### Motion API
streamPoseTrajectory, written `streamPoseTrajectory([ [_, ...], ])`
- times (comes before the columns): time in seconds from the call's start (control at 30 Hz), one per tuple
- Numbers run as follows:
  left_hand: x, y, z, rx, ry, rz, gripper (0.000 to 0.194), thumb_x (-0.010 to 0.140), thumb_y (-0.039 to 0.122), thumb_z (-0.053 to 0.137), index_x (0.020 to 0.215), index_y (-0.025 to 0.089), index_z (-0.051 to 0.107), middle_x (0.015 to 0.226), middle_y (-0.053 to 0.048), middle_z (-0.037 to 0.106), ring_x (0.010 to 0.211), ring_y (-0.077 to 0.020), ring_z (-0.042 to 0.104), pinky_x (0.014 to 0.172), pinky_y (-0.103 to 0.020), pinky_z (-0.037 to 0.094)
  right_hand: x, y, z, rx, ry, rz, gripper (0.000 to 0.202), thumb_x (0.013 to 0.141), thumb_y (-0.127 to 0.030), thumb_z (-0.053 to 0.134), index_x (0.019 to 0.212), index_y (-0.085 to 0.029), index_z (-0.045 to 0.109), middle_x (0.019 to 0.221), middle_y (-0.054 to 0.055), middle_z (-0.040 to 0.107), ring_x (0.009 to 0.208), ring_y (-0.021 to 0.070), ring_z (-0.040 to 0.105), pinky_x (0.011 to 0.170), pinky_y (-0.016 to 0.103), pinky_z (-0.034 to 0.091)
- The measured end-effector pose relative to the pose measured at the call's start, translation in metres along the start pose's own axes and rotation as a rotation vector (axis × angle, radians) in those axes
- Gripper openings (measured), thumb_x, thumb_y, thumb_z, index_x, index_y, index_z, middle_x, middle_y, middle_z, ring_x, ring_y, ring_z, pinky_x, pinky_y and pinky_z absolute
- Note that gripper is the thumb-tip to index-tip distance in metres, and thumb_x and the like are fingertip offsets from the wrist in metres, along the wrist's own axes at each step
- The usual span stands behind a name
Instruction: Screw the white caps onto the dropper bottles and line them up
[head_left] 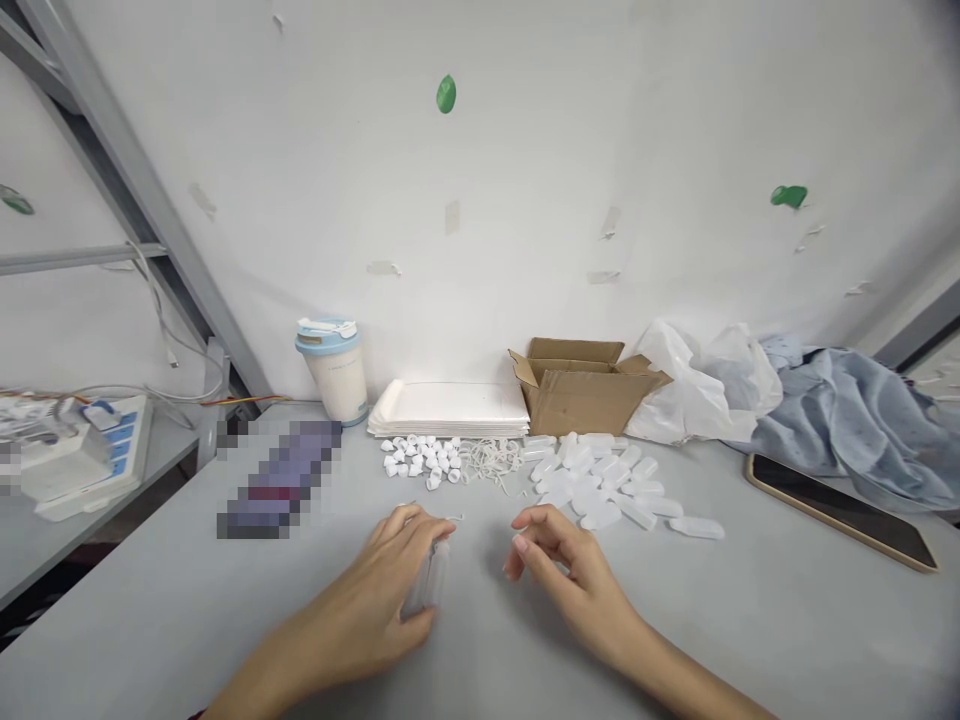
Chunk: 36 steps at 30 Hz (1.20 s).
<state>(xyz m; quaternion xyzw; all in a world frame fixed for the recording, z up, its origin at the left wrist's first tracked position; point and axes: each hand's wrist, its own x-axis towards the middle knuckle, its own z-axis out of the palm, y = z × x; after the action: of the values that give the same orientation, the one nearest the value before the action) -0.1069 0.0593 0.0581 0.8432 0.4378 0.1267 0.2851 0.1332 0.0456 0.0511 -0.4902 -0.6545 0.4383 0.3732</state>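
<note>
My left hand (397,580) is closed round a small translucent plastic bottle (436,575), its fingers over the top and the thumb low on the side. A thin white piece (456,518) shows by the index fingertip; whether it is joined to the bottle I cannot tell. To the right, my right hand (559,565) hovers with loosely curled, parted fingers and nothing visible in them. Beyond the hands lie several white caps (420,458), a tangle of thin white curved tubes (491,458) and a heap of translucent bottles (592,485).
Along the wall stand a lidded cup (337,380), a stack of white sheets or envelopes (457,408), an open cardboard box (585,400) and a white plastic bag (675,390). A phone (840,510) and blue cloth (862,410) lie right, a blurred purple item (285,480) left.
</note>
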Motion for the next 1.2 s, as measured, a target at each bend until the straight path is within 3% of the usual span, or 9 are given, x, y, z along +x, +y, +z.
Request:
streamPoseTrajectory([
  [0.27,-0.0013,-0.0001,0.0006,0.059,-0.034,-0.009,0.060,0.073,0.014,0.051,0.131,0.023,0.041,0.134,-0.010,0.044,0.135,-0.0311,0.023,0.109,-0.053,0.028,-0.0008,0.0026,-0.0011,-0.033,-0.011,0.003,0.023,0.092,-0.040,0.043,0.099,-0.020,0.050,0.073,0.003,0.069,0.072,0.0164,0.063,0.056,0.024,0.039],
  [0.77,-0.0004,-0.0070,0.0013,0.079,0.009,0.075,0.047,0.070,0.009,0.052,0.115,0.022,0.048,0.125,-0.007,0.048,0.125,-0.0250,0.033,0.107,-0.043,0.033,-0.0011,0.0028,-0.0009,-0.060,-0.009,-0.007,0.022,0.092,-0.039,0.044,0.096,-0.020,0.052,0.073,0.003,0.069,0.071,0.0158,0.063,0.052,0.022,0.038],
  [1.2,0.0004,-0.0078,0.0021,0.078,0.034,0.063,0.045,0.067,0.008,0.053,0.110,0.022,0.048,0.119,-0.007,0.050,0.119,-0.0254,0.036,0.103,-0.044,0.035,-0.0012,0.0015,-0.0008,-0.085,-0.021,-0.023,0.020,0.092,-0.036,0.044,0.095,-0.019,0.053,0.073,0.003,0.069,0.070,0.0153,0.063,0.051,0.022,0.038],
])
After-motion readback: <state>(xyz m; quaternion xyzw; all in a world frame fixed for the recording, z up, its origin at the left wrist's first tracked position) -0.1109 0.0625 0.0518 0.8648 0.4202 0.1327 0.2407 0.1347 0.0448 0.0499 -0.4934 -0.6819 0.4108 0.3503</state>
